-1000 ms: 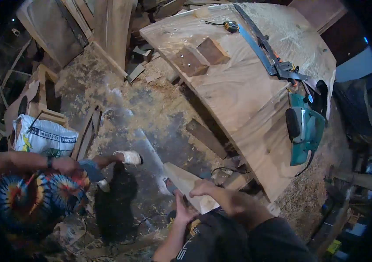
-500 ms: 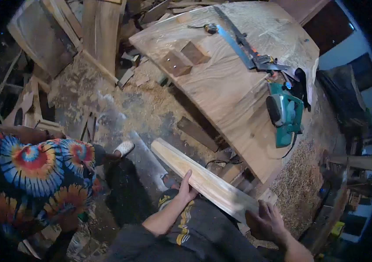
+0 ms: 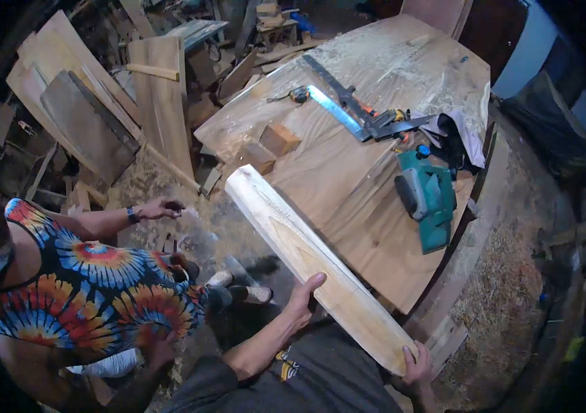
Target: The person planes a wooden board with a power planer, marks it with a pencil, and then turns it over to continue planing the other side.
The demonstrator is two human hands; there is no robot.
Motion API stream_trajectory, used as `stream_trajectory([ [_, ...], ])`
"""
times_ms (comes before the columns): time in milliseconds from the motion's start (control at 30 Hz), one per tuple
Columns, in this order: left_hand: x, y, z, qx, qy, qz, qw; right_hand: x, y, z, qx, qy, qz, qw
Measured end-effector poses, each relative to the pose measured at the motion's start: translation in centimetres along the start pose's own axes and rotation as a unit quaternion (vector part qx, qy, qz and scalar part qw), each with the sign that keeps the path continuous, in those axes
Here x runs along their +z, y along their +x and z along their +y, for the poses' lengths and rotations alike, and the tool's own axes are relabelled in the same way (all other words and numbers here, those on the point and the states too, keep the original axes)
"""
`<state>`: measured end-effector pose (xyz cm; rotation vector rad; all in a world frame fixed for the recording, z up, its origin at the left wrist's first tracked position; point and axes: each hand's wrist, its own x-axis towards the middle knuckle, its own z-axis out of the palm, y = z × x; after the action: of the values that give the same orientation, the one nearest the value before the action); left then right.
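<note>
A long, pale wooden plank (image 3: 334, 282) slants across in front of me, its far end raised beside the worktable's near edge. My left hand (image 3: 302, 301) grips it around the middle from the left side, thumb lying over the top face. At the near end, my right hand (image 3: 417, 365) has its fingers wrapped over the plank's corner. Beyond the plank lies a broad wooden tabletop (image 3: 375, 227). On it sit a green electric planer (image 3: 434, 199), a metal square (image 3: 340, 113), a tape measure (image 3: 298, 94) and wooden blocks (image 3: 279, 139).
On my left stands another person in a tie-dye top (image 3: 100, 275), one arm reaching forward. Boards (image 3: 162, 103) lean at the back left. Wood shavings (image 3: 493, 275) cover the floor at right. A dark cloth (image 3: 455, 141) lies by the planer.
The plank has been lifted, and its far end now stands higher, overlapping the tabletop. My right hand now grips its near end. The other person has come further into view, arm extended.
</note>
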<state>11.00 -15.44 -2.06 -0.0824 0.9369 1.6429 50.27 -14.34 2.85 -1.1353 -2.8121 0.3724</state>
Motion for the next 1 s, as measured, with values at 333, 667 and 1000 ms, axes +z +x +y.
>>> stream_trajectory([
  [333,5.9,9.0,3.3,0.017,0.106,0.031,0.994,-3.6,8.3,2.3,0.032,0.099,0.018,0.994],
  [667,5.5,11.7,5.6,0.096,0.361,0.106,0.922,-4.9,14.7,5.7,0.020,0.102,-0.021,0.994],
  [1000,9.5,9.5,4.2,0.427,0.685,0.124,0.577,-3.6,15.5,7.7,0.002,0.125,-0.049,0.991],
])
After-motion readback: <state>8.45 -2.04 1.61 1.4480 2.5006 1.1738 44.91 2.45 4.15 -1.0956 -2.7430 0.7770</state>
